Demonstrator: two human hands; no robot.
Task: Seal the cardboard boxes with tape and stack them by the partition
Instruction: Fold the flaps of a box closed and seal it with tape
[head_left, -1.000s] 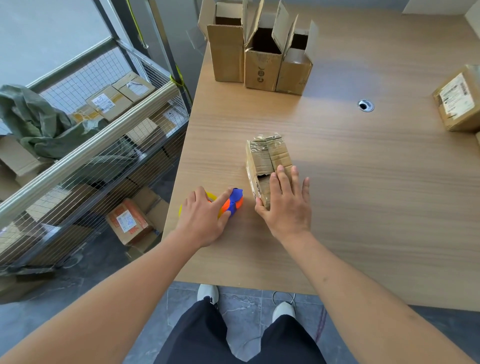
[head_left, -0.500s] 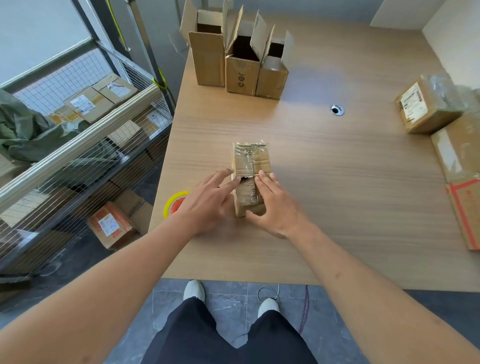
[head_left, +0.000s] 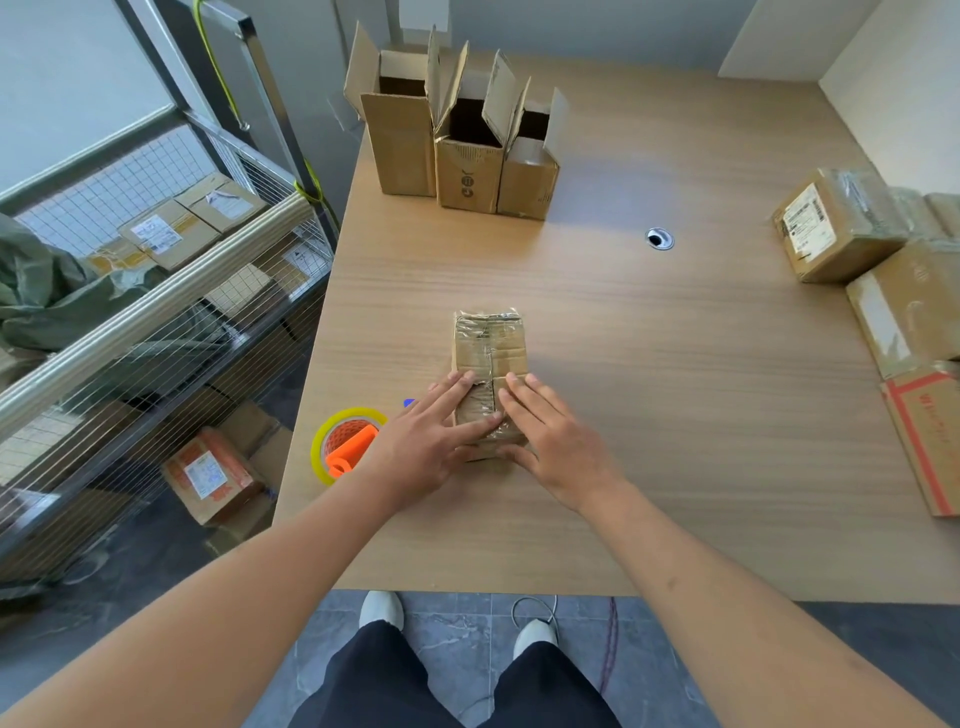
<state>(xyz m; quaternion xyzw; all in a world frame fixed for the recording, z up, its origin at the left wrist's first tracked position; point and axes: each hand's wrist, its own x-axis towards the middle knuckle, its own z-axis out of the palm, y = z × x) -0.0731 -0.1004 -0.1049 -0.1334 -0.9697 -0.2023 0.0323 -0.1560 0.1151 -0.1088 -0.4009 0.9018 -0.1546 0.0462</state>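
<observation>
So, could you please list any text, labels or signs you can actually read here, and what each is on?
None is legible.
Middle open box: dark printed symbols, no readable words.
Sealed parcel: white shipping label, too small.
Red-striped box: red print, blurred.
Cart parcels: labels blurred.

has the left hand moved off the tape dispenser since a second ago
Yes. The left hand has left the tape dispenser by the table edge and moved right onto the box, beside the right hand.
</observation>
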